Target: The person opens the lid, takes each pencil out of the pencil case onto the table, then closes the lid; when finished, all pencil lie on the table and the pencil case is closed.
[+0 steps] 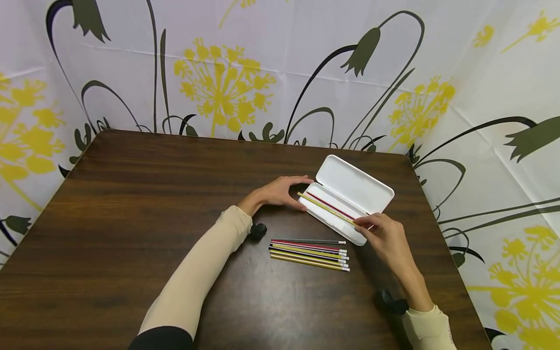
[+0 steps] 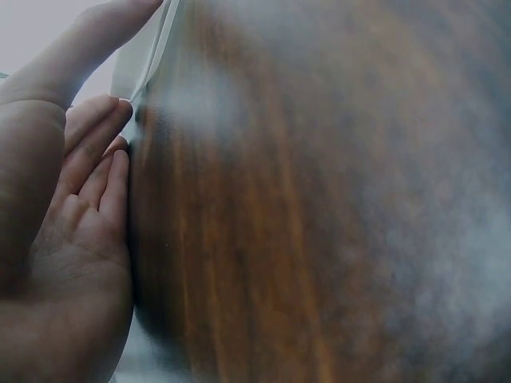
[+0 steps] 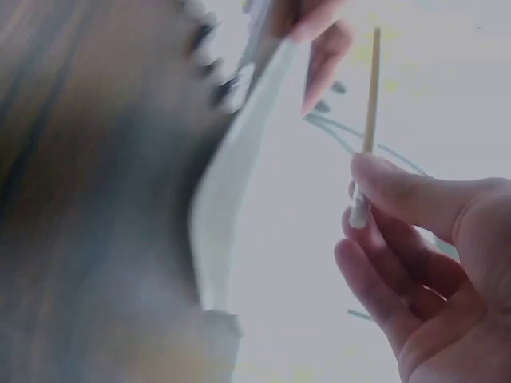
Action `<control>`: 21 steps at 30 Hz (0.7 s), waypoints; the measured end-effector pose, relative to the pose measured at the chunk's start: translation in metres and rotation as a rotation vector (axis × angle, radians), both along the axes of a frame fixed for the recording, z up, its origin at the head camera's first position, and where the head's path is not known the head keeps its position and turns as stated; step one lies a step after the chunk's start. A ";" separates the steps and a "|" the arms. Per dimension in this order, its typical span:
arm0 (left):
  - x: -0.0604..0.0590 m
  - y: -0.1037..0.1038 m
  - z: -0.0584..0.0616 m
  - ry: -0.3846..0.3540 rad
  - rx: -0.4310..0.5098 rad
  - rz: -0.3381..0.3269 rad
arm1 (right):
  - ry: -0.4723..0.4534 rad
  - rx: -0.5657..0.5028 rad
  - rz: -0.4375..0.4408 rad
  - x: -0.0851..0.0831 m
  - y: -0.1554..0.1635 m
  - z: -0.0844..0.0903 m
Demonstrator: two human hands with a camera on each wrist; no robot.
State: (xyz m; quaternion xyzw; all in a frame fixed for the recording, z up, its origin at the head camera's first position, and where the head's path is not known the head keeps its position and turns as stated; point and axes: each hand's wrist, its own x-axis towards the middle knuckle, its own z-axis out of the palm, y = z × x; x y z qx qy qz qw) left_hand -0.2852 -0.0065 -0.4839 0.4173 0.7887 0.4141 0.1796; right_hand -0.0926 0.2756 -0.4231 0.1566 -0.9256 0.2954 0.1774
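Note:
A white pencil case (image 1: 355, 185) lies with its lid swung back, and a red pencil (image 1: 330, 204) rests inside its tray. My left hand (image 1: 280, 191) holds the case's left end, thumb at the near corner and fingers at the far one; in the left wrist view the fingers (image 2: 100, 163) lie along the tabletop. Between thumb and fingertips, my right hand (image 1: 387, 238) pinches a yellow pencil (image 1: 325, 208) near its white eraser end. That pencil slants over the tray, roughly parallel to the red one; its eraser end shows in the right wrist view.
On the dark wooden table (image 1: 131, 233), several pencils (image 1: 308, 253) in gold, black, red and grey lie side by side in front of the case, erasers to the right. A flower-printed curtain (image 1: 280, 73) hangs behind the table's back and right edges.

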 end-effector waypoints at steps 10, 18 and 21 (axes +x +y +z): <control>-0.002 0.000 0.002 -0.004 -0.012 0.001 | -0.075 -0.002 0.256 0.017 -0.014 0.007; -0.001 0.000 0.002 -0.010 -0.006 0.003 | -0.113 -0.044 0.287 0.020 -0.014 0.001; 0.000 0.000 0.002 -0.015 -0.006 0.006 | -0.110 -0.052 0.295 0.019 -0.015 -0.005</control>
